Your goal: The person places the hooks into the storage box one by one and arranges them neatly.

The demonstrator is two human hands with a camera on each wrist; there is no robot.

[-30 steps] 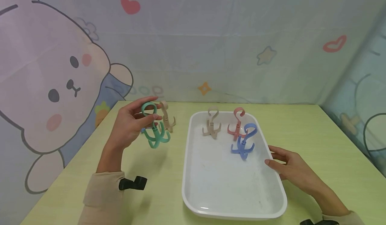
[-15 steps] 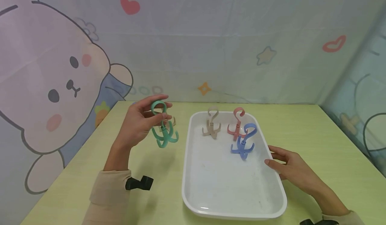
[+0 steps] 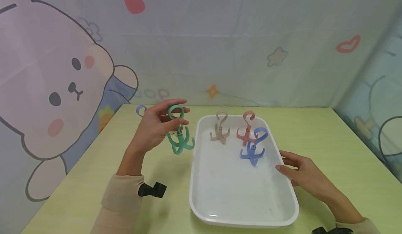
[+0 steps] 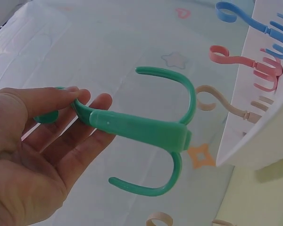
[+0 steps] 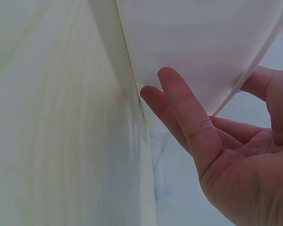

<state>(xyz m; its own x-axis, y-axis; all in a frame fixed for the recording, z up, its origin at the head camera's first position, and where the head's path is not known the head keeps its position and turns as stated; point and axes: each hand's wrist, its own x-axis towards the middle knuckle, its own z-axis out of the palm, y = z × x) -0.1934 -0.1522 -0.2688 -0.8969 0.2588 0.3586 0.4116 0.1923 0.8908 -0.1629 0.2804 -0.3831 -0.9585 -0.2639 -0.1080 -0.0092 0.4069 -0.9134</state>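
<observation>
Rightward travel since earlier: left hand [image 3: 154,129] pinches green hook [image 3: 180,136] near tray [image 3: 201,178]; right hand [image 3: 303,174], fingers relaxed, steadies tray. Clear the rim before lowering.

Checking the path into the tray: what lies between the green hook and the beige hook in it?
Only the tray's near rim; head view shows it between green hook and beige hook.

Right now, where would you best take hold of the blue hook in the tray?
Probably pinch the blue hook by its top loop, coming from above: it stands upright on its prongs in the white tray, loop uppermost, the pink hook close behind.
</observation>
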